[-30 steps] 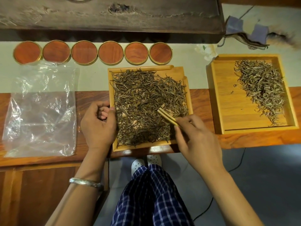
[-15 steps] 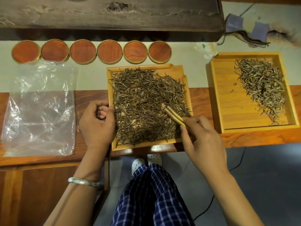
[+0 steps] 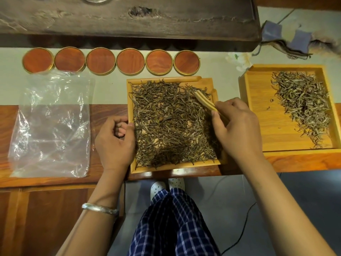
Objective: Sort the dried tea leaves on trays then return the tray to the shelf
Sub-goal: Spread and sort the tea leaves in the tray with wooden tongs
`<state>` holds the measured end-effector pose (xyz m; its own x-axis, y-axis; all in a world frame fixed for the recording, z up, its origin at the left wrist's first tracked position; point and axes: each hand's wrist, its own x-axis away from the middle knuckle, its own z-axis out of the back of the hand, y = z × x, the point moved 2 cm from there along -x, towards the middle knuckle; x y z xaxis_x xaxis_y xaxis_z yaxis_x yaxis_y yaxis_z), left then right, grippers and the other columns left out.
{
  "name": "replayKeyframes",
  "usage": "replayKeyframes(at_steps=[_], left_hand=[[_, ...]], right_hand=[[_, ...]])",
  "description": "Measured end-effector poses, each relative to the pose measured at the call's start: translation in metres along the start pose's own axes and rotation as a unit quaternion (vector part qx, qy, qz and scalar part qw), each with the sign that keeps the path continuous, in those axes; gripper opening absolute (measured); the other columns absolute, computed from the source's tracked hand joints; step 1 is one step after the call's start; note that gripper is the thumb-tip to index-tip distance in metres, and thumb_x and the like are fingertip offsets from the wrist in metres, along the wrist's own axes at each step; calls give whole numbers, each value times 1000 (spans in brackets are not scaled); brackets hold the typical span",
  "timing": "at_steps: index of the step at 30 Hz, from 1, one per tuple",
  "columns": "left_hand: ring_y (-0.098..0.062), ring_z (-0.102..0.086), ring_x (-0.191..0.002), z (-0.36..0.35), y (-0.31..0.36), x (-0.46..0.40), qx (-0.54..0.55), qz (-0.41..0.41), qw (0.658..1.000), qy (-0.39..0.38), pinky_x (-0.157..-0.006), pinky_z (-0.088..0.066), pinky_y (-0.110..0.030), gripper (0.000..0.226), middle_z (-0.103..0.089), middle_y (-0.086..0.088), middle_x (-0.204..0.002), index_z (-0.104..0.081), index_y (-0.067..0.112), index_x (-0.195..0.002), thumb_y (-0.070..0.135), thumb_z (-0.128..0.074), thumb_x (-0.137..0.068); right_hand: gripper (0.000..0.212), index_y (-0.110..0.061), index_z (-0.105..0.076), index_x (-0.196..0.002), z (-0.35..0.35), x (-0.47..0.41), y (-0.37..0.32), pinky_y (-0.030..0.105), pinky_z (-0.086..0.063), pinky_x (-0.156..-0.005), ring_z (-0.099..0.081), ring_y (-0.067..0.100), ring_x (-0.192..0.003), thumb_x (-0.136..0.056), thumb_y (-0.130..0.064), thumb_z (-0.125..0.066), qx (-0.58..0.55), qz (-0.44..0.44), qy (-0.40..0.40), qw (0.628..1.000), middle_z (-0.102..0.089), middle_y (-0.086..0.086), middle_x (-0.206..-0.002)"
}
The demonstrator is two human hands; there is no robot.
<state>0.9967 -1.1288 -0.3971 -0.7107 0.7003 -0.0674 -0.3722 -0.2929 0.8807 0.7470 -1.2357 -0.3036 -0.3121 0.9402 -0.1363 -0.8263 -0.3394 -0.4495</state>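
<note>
The near tray is full of leaves, the right tray half-covered; right hand grips tweezers, left hand is fisted.

A tray full of tea leaves sits at the table's near edge; a second tray lies to its right, its leaves heaped along the right side; a plastic bag lies left; six round lids line up behind.

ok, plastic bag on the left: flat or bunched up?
Flat. The plastic bag lies spread and crinkled on the table, apparently empty.
</note>
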Motion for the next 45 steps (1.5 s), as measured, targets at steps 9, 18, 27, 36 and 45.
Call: replayKeyframes(at_steps=[9, 18, 27, 36, 45], left_hand=[[-14, -55, -60, 1, 4, 0, -8, 0, 1000, -5, -64, -56, -45, 10, -60, 13, -69, -62, 39, -89, 34, -61, -80], [-14, -56, -60, 1, 5, 2, -12, -12, 1000, -7, -63, -55, -43, 11, -60, 13, -68, -60, 36, -93, 34, -61, -82], [-14, -56, -60, 1, 3, 1, -14, -10, 1000, -5, -62, -55, -44, 10, -60, 13, -69, -61, 34, -93, 34, -61, -82], [-13, -55, -59, 2, 6, 2, -16, -5, 1000, -8, -62, -54, -39, 12, -60, 14, -67, -61, 33, -93, 36, -61, -81], [-10, -52, -58, 2, 5, 2, -19, -15, 1000, -6, -61, -52, -35, 10, -58, 14, -67, -61, 37, -93, 36, -61, -83]], right_hand=[[23, -10, -68, -109, -6, -9, -13, 30, -48, -55, -60, 26, -76, -90, -19, -58, 6, 35, -12, 999, -60, 9, -96], [24, -10, -67, -109, -8, -13, -17, 36, -53, -52, -61, 26, -77, -91, -22, -56, 20, 43, -24, 999, -61, 8, -98], [25, -8, -68, -110, -9, -9, -22, 28, -48, -54, -60, 24, -75, -91, -19, -57, 4, 28, -30, 999, -61, 8, -98], [23, -10, -67, -109, -6, 28, -25, 37, -52, -46, -62, 25, -69, -90, -19, -59, -5, 37, -74, 997, -61, 4, -97], [24, -9, -68, -108, -2, 51, -26, 29, -48, -38, -61, 20, -61, -87, -19, -61, 22, 45, -94, 994, -60, 2, -94]])
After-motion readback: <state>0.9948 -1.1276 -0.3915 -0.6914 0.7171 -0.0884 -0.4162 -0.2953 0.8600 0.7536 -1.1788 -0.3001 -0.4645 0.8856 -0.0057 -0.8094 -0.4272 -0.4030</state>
